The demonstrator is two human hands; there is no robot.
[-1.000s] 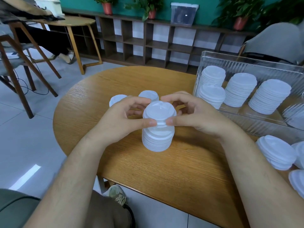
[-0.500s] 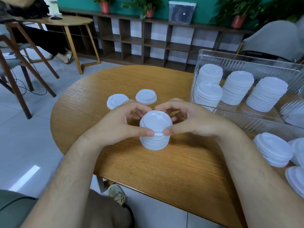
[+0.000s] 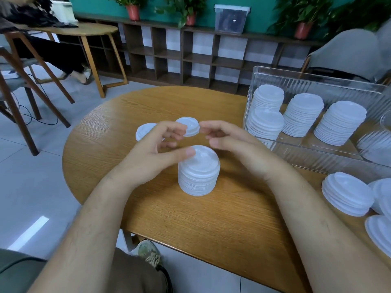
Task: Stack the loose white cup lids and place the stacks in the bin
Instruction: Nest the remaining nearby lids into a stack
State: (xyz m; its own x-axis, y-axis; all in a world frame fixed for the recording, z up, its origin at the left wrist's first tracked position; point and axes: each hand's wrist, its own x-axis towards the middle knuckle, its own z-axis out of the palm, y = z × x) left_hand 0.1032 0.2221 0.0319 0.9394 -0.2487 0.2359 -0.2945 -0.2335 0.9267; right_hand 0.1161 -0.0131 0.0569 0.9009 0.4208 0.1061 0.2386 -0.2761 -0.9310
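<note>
I'm hovering my left hand [image 3: 152, 153] and right hand [image 3: 239, 149], loose and empty, over the white plastic lid stack [image 3: 198, 174], aiming to grip it low and even.

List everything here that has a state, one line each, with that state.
centre stack, upright on the table, ungripped
left hand, loosely curled, thumb at the stack's top edge, holding nothing
right hand, loosely curled, holding nothing
two loose lids, flat on the table, unstacked
bin, open-topped, four stacks visible inside
short stack, on the table outside the bin
</note>
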